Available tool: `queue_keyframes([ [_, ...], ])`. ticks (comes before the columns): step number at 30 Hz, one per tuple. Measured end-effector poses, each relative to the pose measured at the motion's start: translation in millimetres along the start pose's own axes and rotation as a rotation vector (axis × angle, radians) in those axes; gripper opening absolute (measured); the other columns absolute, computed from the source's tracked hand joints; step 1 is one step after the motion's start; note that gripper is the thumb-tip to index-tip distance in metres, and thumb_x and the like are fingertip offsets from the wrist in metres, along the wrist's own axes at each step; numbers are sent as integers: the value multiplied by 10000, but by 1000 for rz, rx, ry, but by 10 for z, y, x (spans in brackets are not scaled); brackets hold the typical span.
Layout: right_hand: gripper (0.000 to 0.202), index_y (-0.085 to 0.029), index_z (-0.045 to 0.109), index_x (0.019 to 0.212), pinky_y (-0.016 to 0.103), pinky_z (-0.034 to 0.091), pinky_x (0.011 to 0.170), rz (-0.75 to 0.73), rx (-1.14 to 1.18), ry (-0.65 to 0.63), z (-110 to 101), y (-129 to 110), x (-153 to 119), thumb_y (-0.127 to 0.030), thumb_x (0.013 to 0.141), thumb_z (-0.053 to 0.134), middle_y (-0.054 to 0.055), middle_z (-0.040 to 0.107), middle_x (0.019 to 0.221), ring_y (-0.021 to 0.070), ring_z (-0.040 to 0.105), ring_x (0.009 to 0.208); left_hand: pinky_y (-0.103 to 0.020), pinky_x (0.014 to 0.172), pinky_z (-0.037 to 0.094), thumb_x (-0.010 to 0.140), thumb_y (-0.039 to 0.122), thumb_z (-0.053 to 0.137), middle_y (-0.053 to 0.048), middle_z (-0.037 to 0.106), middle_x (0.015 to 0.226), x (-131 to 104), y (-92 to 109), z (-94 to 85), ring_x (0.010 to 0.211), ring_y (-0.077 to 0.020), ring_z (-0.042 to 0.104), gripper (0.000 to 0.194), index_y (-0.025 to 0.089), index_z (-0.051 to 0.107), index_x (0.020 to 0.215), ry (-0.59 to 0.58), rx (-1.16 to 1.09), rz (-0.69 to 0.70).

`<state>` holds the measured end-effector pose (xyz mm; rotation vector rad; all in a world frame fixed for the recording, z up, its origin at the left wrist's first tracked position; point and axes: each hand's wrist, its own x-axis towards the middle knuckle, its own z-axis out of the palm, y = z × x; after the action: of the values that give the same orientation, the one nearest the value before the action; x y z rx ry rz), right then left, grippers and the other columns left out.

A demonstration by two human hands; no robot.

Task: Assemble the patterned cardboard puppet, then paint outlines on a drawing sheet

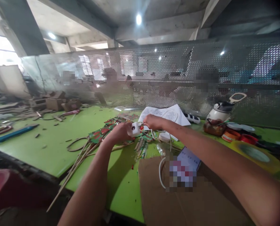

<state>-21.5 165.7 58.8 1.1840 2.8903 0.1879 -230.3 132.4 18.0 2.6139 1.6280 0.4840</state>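
Our left hand (121,131) is clamped on a small white block (135,128) above the tabletop (55,147), far and near the middle; our right hand (151,121), just right of it, seems pinched on a white cable (160,171). We judge the block light, stiff, slightly slippery, best held by its sides; the cable, likely bendy, near its end.

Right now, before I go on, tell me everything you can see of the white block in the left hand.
The white block is small and boxy with rounded corners, smooth and plastic-looking, with a dark round spot on the face turned to the camera. The left hand grips it from the side, over the green table. The right hand is close by its other side, near a pale piece; whether that joins the block is too blurred to tell.
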Motion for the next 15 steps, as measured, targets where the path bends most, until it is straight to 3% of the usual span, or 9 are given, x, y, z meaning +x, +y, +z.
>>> queue_keyframes([
  [4,211,-84,706,896,262,403,679,45,31,72,41,-17,30,-197,889,528,150,698,889,196,612,776,-267,664,406,580,400,710,-45,683,893,25,-22,-17,789,-217,618,466,200,613,990,-27,24,-30],
  [7,272,-73,631,1090,291,411,804,89,44,209,36,-36,-129,-241,887,565,171,639,1084,226,560,988,-268,634,408,577,452,701,-48,679,889,66,-58,-52,763,-215,611,492,201,620,992,-63,44,-136],
  [9,288,-75,607,1122,323,386,895,98,67,332,42,-57,-383,-245,895,555,174,589,1160,237,496,1092,-278,616,410,601,496,670,-73,678,894,101,-98,-68,746,-222,610,494,183,628,981,-77,90,-225],
  [11,213,-88,657,976,336,395,898,46,169,445,84,-90,-745,-255,895,552,141,628,1013,224,527,1011,-285,610,413,620,523,641,-101,678,889,140,-153,-60,732,-231,612,492,165,639,957,-112,149,-302],
  [13,182,-125,669,907,317,433,833,-31,336,361,172,-133,-1163,-262,897,549,92,649,899,184,569,872,-284,612,417,612,527,638,-116,679,884,178,-224,-17,727,-234,615,490,156,651,932,-163,187,-357],
  [15,172,-144,669,885,351,423,875,-43,383,331,292,-169,-1564,-254,899,538,92,654,888,194,571,898,-284,622,421,583,519,651,-125,679,889,216,-304,52,730,-239,615,494,152,657,914,-181,179,-394],
])
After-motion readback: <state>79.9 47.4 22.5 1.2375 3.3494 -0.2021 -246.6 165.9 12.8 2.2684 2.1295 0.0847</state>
